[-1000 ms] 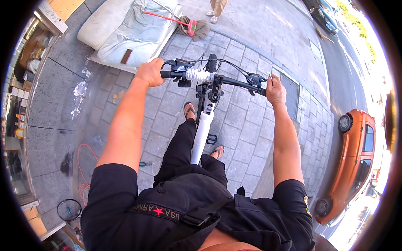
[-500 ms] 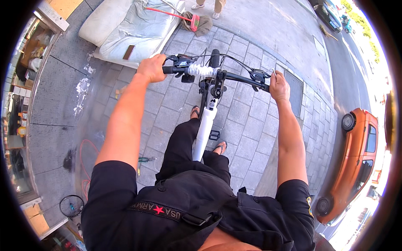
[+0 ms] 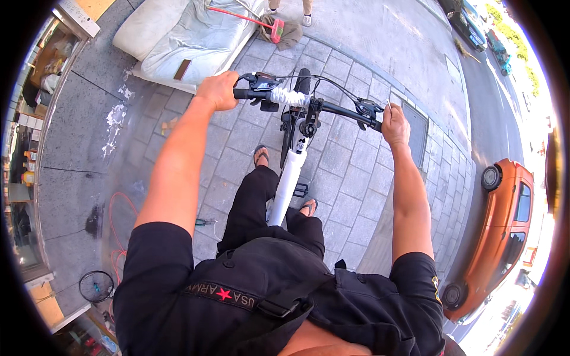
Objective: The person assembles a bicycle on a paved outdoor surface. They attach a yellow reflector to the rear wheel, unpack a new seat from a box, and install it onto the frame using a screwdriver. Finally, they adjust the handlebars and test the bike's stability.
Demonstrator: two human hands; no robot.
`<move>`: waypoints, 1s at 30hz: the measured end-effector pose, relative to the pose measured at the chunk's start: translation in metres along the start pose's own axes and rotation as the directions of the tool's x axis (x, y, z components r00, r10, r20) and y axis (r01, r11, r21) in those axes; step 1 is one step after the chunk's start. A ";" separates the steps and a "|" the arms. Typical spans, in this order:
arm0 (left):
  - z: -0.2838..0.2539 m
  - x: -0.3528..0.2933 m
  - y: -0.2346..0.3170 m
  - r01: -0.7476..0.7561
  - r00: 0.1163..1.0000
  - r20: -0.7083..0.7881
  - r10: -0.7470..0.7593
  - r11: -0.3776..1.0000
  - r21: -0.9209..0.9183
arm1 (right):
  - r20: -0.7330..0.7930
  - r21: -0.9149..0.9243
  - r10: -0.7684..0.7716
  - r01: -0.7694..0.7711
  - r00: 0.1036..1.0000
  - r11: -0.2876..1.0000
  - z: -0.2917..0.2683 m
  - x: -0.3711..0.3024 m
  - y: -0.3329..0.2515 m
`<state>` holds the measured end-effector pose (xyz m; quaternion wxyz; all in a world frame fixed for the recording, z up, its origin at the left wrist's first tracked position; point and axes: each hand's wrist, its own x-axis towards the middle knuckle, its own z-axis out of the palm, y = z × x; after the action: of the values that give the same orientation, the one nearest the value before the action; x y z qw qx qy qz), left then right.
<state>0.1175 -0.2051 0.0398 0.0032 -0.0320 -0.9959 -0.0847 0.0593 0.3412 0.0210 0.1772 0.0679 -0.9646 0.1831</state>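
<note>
We reach both arms out nearly straight; our left hand [image 3: 218, 90] clenches the black rubber grip of the handlebar [image 3: 309, 104], our right hand [image 3: 395, 123] wraps the opposite grip; the slim dark bar tops the smooth white bicycle frame [image 3: 288, 181] over grey paving stones [image 3: 350, 178].

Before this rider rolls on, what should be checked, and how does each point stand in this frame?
1. Left hand wrapped on its grip: ok.
2. Right hand on its grip: ok.
3. Fingers over brake levers: cannot tell.
4. Feet on pedals: cannot tell; both sandalled feet show beside the white frame.
5. Way ahead: not ok; a sofa, a broom and a person's feet lie close in front.
6. Orange car clear of the paving: ok, it sits to the right.
</note>
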 end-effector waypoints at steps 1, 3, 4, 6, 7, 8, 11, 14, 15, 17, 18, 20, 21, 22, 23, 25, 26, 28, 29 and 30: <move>-0.001 0.003 -0.001 -0.015 1.000 -0.007 0.015 1.000 0.001 | -0.004 -0.009 0.003 -0.003 1.000 1.000 -0.001 -0.001 0.000; -0.005 0.009 -0.002 -0.031 0.999 -0.026 0.031 1.000 0.001 | -0.010 -0.006 0.020 -0.020 1.000 1.000 0.001 -0.002 -0.003; -0.010 0.007 -0.001 -0.028 0.999 -0.028 0.028 1.000 -0.004 | -0.008 -0.008 0.020 -0.020 1.000 1.000 0.001 -0.003 -0.006; -0.006 0.001 0.004 -0.035 0.999 -0.042 0.033 0.999 -0.037 | -0.004 -0.011 0.021 -0.021 1.000 1.000 -0.004 -0.004 -0.010; -0.007 0.001 0.003 -0.046 0.997 -0.062 0.042 0.998 -0.051 | -0.015 -0.024 0.007 -0.007 1.000 1.000 -0.003 -0.004 -0.013; -0.007 0.002 0.000 -0.057 0.995 -0.083 0.052 0.996 -0.064 | -0.015 -0.019 0.002 -0.002 1.000 1.000 -0.002 -0.003 -0.013; -0.008 0.003 -0.002 -0.063 0.995 -0.075 0.059 0.997 -0.053 | -0.017 -0.017 -0.010 0.010 1.000 1.000 -0.002 -0.005 -0.011; -0.002 0.003 -0.010 -0.060 0.994 -0.097 0.057 0.998 -0.022 | -0.029 -0.032 0.003 -0.004 1.000 0.999 0.001 -0.007 -0.015; 0.000 0.004 -0.013 -0.054 0.993 -0.102 0.053 0.999 -0.006 | -0.035 -0.032 0.000 -0.001 0.999 0.999 0.003 -0.007 -0.018; 0.003 0.002 -0.019 -0.038 0.995 -0.091 0.039 0.999 0.015 | -0.037 -0.040 -0.006 0.004 0.999 0.999 0.004 -0.010 -0.020; 0.004 0.001 -0.021 -0.029 0.996 -0.085 0.031 0.999 0.026 | -0.030 -0.045 0.001 -0.003 1.000 0.999 0.003 -0.010 -0.021; 0.005 0.001 -0.021 -0.013 0.989 -0.149 0.022 0.998 0.060 | -0.024 -0.046 -0.002 0.001 1.000 0.999 0.000 -0.002 -0.028; 0.008 0.001 -0.024 -0.013 0.990 -0.141 0.023 0.997 0.073 | -0.018 -0.035 0.008 -0.009 1.000 0.999 0.003 -0.006 -0.029; 0.008 0.002 -0.027 -0.014 0.990 -0.138 0.025 0.997 0.080 | -0.023 -0.047 0.013 -0.014 1.000 0.999 0.002 -0.008 -0.033; 0.006 0.002 -0.030 -0.021 0.991 -0.129 0.030 0.997 0.074 | -0.027 -0.058 0.017 -0.019 0.999 0.998 0.002 -0.010 -0.038; 0.004 0.003 -0.035 -0.038 0.993 -0.106 0.044 0.997 0.061 | -0.045 -0.075 0.023 -0.027 0.999 0.997 0.004 -0.011 -0.043; 0.003 0.004 -0.036 -0.035 0.995 -0.091 0.040 0.998 0.056 | -0.046 -0.070 0.022 -0.025 0.999 0.997 0.004 -0.012 -0.044; 0.003 0.009 -0.035 -0.034 0.998 -0.056 0.037 0.998 0.050 | -0.045 -0.059 0.025 -0.028 0.999 0.998 0.003 -0.015 -0.043; 0.003 0.011 -0.035 -0.035 0.998 -0.058 0.037 0.998 0.043 | -0.049 -0.049 0.016 -0.019 0.999 0.999 0.002 -0.014 -0.042; 0.003 0.010 -0.037 -0.035 0.998 -0.059 0.037 0.999 0.037 | -0.050 -0.056 0.011 -0.013 0.999 0.998 0.002 -0.009 -0.042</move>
<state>0.1049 -0.2400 0.0308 0.0350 -0.0475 -0.9960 -0.0676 0.0752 0.3023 0.0297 0.2018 0.0525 -0.9651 0.1586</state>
